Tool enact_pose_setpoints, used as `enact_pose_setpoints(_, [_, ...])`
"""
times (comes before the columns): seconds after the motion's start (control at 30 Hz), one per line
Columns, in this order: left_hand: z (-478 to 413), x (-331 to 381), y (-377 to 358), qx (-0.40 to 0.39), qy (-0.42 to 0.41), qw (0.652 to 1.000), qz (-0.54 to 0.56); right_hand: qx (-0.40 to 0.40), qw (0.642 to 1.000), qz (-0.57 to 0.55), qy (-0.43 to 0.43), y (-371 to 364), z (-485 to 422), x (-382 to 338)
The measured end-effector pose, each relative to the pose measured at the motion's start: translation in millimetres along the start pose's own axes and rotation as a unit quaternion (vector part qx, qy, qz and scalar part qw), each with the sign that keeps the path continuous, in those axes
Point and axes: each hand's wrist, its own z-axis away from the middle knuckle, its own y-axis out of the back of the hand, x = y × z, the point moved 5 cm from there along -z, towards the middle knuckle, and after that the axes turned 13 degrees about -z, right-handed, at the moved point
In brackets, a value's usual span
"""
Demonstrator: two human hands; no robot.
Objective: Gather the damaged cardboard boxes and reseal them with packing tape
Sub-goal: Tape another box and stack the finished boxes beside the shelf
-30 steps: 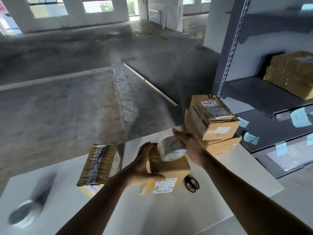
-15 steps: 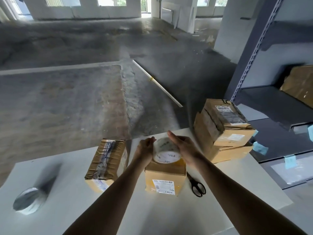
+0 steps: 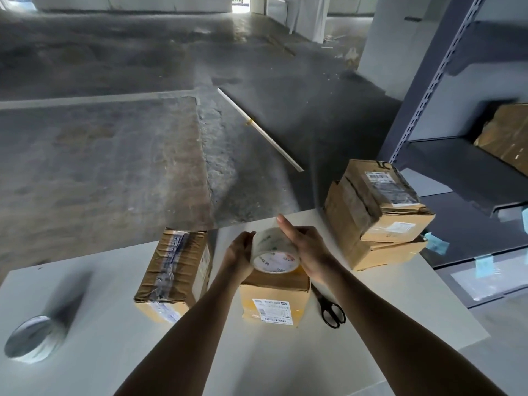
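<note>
— Where is the roll of packing tape (image 3: 275, 254)?

— On top of the small cardboard box (image 3: 274, 305), which stands on the white desk (image 3: 114, 355) straight ahead. Both hands hold the roll. The left hand (image 3: 238, 254) has its fingers (image 3: 248, 239) curled against the roll's left side. The right hand (image 3: 308, 248) wraps the right side, with one digit sticking up above the rim.

— Can you see the box's top seam?

— No, the roll and the hands cover it. Only the front face shows, with a white shipping label.

— What lies close by?

— Black scissors (image 3: 331, 311) just to the right of the box, handles toward the person, with the blade tips running up beside the right wrist. To the left, near the box but apart from it, is a crumpled brown box (image 3: 174, 270) with tape along its top.

— And farther out?

— Two battered boxes are stacked at the desk's far right corner, the upper box (image 3: 377, 201) sitting askew on the lower box (image 3: 385, 254). A second tape roll (image 3: 31, 340) lies at the far left, blurred. Beyond the stack stands a grey shelf unit (image 3: 445, 155) with blue notes (image 3: 437, 244), and another carton (image 3: 505, 135) sits on one shelf.
</note>
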Motion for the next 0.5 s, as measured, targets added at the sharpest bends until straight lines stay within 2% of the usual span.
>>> enact_pose_setpoints(0.07, [-2,-1,5,0.022,-0.016,0.997,-0.067,0.016,1.0,-0.009,0.01,12,2,-6])
enact_pose_setpoints(0.1, [-2,-2,-1,-0.037,-0.017,0.993,-0.106,0.024,1.0,-0.016,0.011,20,3,-10])
enact_pose_setpoints(0.13, [-5,-1,-2,-0.01,-0.052,0.977,-0.205,0.028,0.999,-0.014,0.013,28,5,-14])
enact_pose_setpoints(0.17, [0,3,-2,-0.029,-0.068,0.954,-0.289,0.032,0.999,0.004,0.015,34,8,-19])
enact_pose_setpoints(0.23, [1,11,-5,-0.033,-0.091,0.918,-0.384,0.039,0.995,0.083,0.03,45,11,-29])
enact_pose_setpoints(0.3, [2,10,-3,-0.024,-0.078,0.901,-0.427,0.036,0.981,0.182,0.056,51,11,-37])
enact_pose_setpoints(0.4, [0,8,-5,-0.006,-0.102,0.881,-0.462,0.029,0.95,0.304,0.057,62,13,-42])
enact_pose_setpoints(0.47, [0,10,-7,-0.025,-0.103,0.879,-0.464,0.027,0.941,0.335,0.039,74,14,-38])
enact_pose_setpoints(0.5, [0,10,-7,-0.019,-0.094,0.889,-0.448,0.026,0.939,0.342,0.032,79,14,-34])
